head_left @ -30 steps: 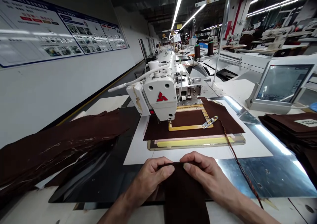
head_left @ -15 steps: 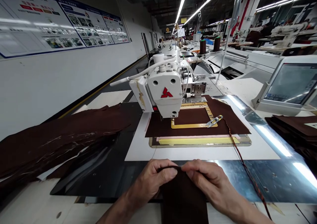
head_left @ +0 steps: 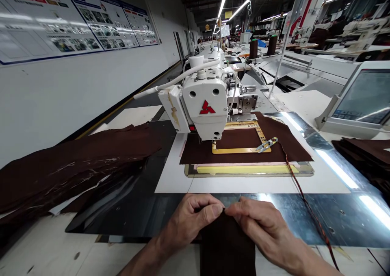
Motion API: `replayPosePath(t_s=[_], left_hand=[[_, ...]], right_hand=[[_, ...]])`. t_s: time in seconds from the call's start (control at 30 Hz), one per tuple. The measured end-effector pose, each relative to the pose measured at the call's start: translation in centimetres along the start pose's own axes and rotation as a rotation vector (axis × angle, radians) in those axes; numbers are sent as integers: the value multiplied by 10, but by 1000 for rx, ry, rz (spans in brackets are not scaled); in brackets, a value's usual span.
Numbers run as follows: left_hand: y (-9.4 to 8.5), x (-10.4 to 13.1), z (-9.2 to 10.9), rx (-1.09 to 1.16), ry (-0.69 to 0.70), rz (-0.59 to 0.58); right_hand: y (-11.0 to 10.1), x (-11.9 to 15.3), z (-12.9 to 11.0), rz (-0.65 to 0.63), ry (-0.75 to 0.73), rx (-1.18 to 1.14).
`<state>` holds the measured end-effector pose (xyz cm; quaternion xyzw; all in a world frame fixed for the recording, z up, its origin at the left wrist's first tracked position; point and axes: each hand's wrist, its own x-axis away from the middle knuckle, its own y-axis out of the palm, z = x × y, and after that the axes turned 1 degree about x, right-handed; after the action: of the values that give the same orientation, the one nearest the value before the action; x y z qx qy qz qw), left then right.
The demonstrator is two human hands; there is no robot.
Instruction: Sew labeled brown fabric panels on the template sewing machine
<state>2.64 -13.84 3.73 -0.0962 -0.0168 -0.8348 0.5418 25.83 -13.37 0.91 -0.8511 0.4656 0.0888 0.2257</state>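
Observation:
A narrow piece of dark brown fabric hangs down from my fingers at the table's near edge. My left hand pinches its top edge between thumb and forefinger. Close beside it, my right hand pinches the same edge, its fingers curled. Beyond my hands stands a white sewing machine. Under its head lies a larger brown fabric panel with a yellow frame on top. Thread snips on a twisted cord rest on the frame's right corner.
To the left is a heap of brown fabric with loose threads. More folded brown fabric lies at the right, below a screen panel. A white sheet lies on the shiny metal plate. Thread cones stand farther back.
My fingertips have come closer together along the fabric's top edge, so less of that edge shows between them. The whole view has shifted slightly.

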Motion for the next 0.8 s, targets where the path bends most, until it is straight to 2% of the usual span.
replayPosePath(t_s=[0.13, 0.37, 0.43, 0.57, 0.67, 0.8], left_hand=[[1, 2, 1, -17, -11, -2], [4, 4, 4, -164, 123, 63], [5, 5, 6, -215, 146, 74], [5, 7, 8, -299, 177, 72], [5, 8, 7, -343, 186, 40], [5, 7, 6, -387, 183, 27]], right_hand=[[0, 0, 0, -11, -37, 31], [1, -2, -5, -22, -99, 50], [-1, -2, -8, 7, -26, 10], [-8, -6, -11, 74, 265, -154], [-12, -9, -13, 3, 372, -234], [-11, -10, -11, -107, 396, -279]])
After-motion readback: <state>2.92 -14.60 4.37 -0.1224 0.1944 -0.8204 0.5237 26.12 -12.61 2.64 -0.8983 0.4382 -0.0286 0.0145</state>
